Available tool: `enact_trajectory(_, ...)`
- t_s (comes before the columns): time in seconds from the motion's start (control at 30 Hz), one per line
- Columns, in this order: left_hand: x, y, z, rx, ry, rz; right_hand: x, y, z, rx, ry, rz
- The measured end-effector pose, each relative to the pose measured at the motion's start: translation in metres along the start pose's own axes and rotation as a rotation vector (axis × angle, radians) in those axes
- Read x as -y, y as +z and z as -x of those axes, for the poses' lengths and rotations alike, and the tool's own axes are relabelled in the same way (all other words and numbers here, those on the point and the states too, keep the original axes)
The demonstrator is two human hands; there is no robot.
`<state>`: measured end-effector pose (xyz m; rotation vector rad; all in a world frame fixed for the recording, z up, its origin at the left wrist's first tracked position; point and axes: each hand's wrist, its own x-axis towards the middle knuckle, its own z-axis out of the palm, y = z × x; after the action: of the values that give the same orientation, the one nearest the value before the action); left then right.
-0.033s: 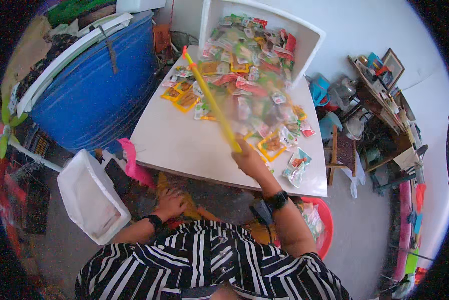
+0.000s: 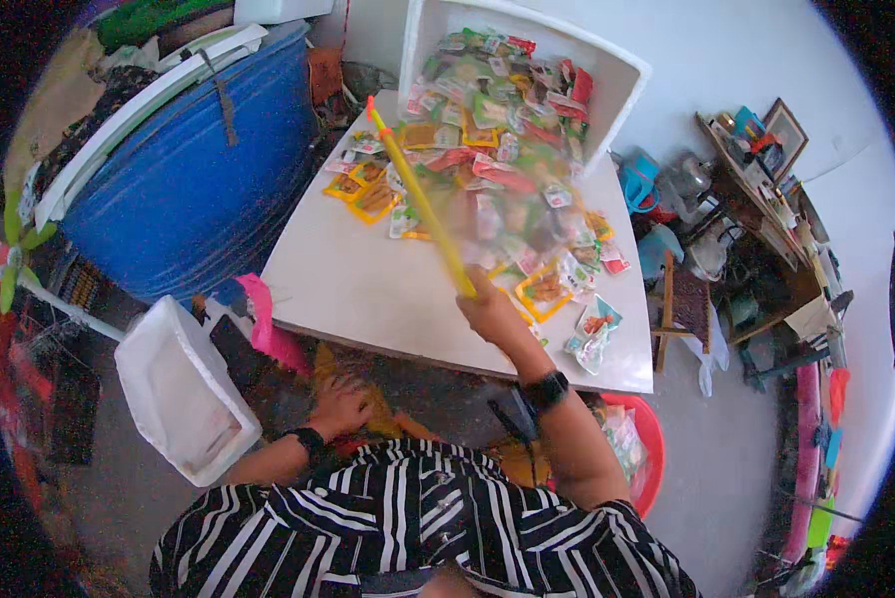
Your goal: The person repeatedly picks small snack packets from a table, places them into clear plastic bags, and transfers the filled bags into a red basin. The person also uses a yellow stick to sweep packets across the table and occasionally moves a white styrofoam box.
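Observation:
My right hand point(image 2: 489, 307) is closed around the lower end of a yellow stick point(image 2: 422, 199) with an orange tip. The stick slants up and to the left above the white table point(image 2: 353, 284). A heap of small food packets point(image 2: 497, 140), with yellow, red, green and clear wrappers, spills from a white foam box point(image 2: 607, 95) lying on its side. A hazy blur covers some packets right of the stick; I cannot tell what it is. Below the table's near edge, my left hand point(image 2: 343, 407) lies flat on my leg, fingers stretched out, holding nothing.
A second white foam box point(image 2: 183, 389) stands tilted at the left, next to a pink strip point(image 2: 263, 324). Behind it is a big blue tub point(image 2: 198, 179). A red basin point(image 2: 649, 448) with packets sits under the table's right corner. Cluttered shelves point(image 2: 766, 199) line the right wall.
My right hand and forearm have shifted very slightly to the left with the stick. The left hand and the packets look the same.

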<state>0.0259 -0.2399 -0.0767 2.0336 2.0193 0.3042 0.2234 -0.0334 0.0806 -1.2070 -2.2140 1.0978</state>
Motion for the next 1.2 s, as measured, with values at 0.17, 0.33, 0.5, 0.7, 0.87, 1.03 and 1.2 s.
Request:
enact_trajectory(0.17,0.001,0.003,0.000,-0.076,0.009,-0.024,-0.005,0.008,-0.002,0.014,-0.018,0.254)
enact_trajectory(0.33,0.000,0.002,-0.002,-0.094,0.053,-0.045,-0.040,0.008,0.060,-0.086,-0.259,0.238)
enact_trajectory(0.5,0.001,0.003,-0.003,-0.046,0.028,0.017,-0.049,-0.008,0.123,0.221,0.100,0.333)
enact_trajectory(0.7,0.004,0.014,-0.001,-0.097,0.011,-0.010,-0.040,-0.025,0.193,0.241,0.119,0.318)
enact_trajectory(0.87,0.008,0.020,-0.002,-0.061,0.019,0.003,-0.034,-0.036,0.191,0.178,0.039,0.131)
enact_trajectory(1.03,0.007,0.020,-0.005,-0.020,0.016,-0.069,-0.025,-0.020,0.093,0.109,0.013,0.027)
enact_trajectory(1.2,0.009,0.015,0.002,-0.038,-0.018,0.003,-0.020,-0.001,0.029,0.127,-0.084,0.201)
